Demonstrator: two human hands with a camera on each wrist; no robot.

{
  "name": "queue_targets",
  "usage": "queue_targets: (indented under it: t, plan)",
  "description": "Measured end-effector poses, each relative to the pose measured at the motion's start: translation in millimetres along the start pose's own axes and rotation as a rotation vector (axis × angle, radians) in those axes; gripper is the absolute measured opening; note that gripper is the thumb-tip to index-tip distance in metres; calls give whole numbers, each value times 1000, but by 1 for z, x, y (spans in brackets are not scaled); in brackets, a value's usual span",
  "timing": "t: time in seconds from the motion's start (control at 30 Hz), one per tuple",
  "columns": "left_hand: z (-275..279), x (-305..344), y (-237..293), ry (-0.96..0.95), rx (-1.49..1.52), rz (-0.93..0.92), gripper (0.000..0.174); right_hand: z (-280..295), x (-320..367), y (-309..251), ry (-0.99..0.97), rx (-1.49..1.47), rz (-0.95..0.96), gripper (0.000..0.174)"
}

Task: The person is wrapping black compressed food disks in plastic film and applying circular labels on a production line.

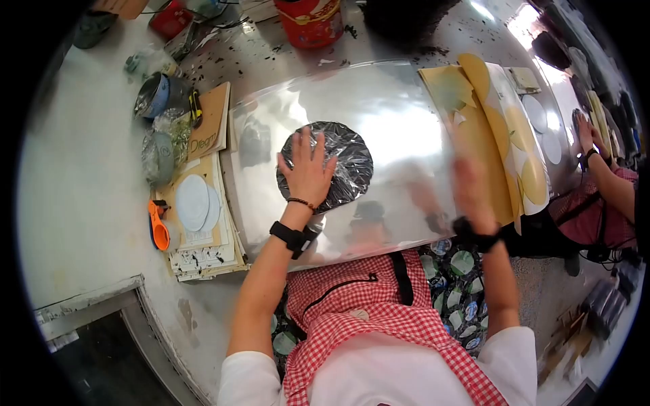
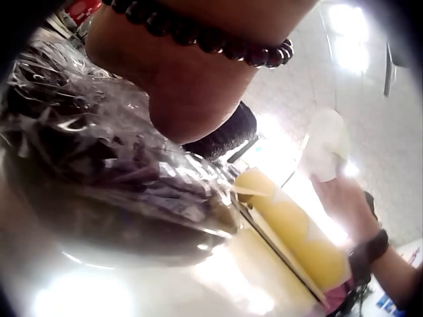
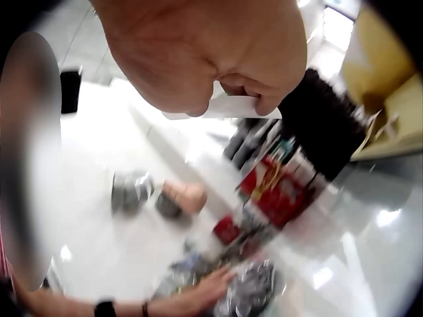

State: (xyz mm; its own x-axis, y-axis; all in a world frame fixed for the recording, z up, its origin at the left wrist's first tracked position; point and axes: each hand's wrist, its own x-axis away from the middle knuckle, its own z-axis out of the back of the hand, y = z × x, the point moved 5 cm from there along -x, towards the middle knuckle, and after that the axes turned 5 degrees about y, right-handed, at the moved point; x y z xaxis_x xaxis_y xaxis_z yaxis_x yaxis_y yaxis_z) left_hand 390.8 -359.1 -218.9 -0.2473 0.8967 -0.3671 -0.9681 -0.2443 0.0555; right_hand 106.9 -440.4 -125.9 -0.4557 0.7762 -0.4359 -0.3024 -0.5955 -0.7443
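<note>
A round black mass wrapped in clear plastic film (image 1: 352, 166) lies on a shiny, mirror-like sheet (image 1: 399, 88). My left hand (image 1: 308, 166) rests on top of it with fingers spread, a beaded bracelet and black band at the wrist. In the left wrist view the crinkled wrap (image 2: 132, 165) shows beneath the heel of that hand. My right hand (image 1: 472, 193), blurred, is over the sheet's right edge. It pinches a thin white piece (image 3: 228, 107) between thumb and fingers; the left wrist view shows this as a pale rounded sheet (image 2: 324, 142).
Stacked papers and boards (image 1: 210, 254) with white discs (image 1: 192, 203) and orange-handled scissors (image 1: 158, 227) lie left. Yellow sheets (image 1: 487, 135) lie right. A red bucket (image 1: 310, 24) and a black heap (image 1: 409, 17) stand at the back. Another person's hand (image 1: 586, 133) is far right.
</note>
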Motion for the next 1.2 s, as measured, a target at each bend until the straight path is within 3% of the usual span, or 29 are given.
queue_targets:
  t: [0.03, 0.1, 0.2, 0.3, 0.4, 0.57, 0.63, 0.67, 0.7, 0.73, 0.83, 0.87, 0.9, 0.97, 1.0, 1.03, 1.1, 1.2]
  plan:
    - [-7, 4, -2, -29, 145, 0, 53, -42, -11, -15, -160, 39, 141, 51]
    - [-11, 15, -4, 14, 393, -7, 45, -105, -18, -30, -273, 47, 181, 67]
    - [-8, 19, -4, 7, 515, 7, 39, -147, -18, -21, -334, 21, 166, 62]
    - [-14, 23, -4, -10, 535, -21, 35, -158, -12, -23, -416, 52, 214, 58]
    - [-34, 28, -5, -165, 870, 174, 36, -161, -6, -27, -517, 127, 243, 57]
    - [-29, 34, -1, -85, 763, 74, 42, -151, -21, -35, -697, 172, 256, 53]
    - [-50, 39, -1, -169, 1841, 448, 46, -156, -35, -30, -760, 181, 238, 58]
    - [-44, 36, 0, -173, 1842, 456, 46, -164, -44, -20, -783, 93, 39, 57]
    - [-34, 34, -2, -145, 1287, 257, 47, -175, -46, -13, -797, 2, -163, 57]
    - [-23, 33, -1, -123, 730, 62, 49, -181, -49, -21, -574, -127, -92, 55]
    - [-20, 24, -1, -93, 590, -11, 52, -227, -29, -3, -411, -224, -97, 54]
    - [-19, 25, -7, -157, 784, 37, 59, -229, -27, 2, -431, -234, -112, 56]
    - [-13, 26, -16, -159, 782, 46, 59, -230, -24, 5, -440, -238, -113, 56]
    - [4, 24, -35, -262, 1464, 253, 64, -230, -27, 5, -426, -284, -117, 57]
    - [27, 25, -42, -149, 1422, 208, 65, -230, -26, 3, -412, -232, -77, 56]
    - [24, 37, -51, -78, 941, 185, 64, -230, -26, 1, -399, -229, -80, 56]
    - [0, 65, -29, -245, 295, -44, 64, -233, -19, -11, -460, 28, 91, 54]
    - [0, 63, -18, -215, 256, -47, 60, -237, -14, -25, -470, 245, 200, 53]
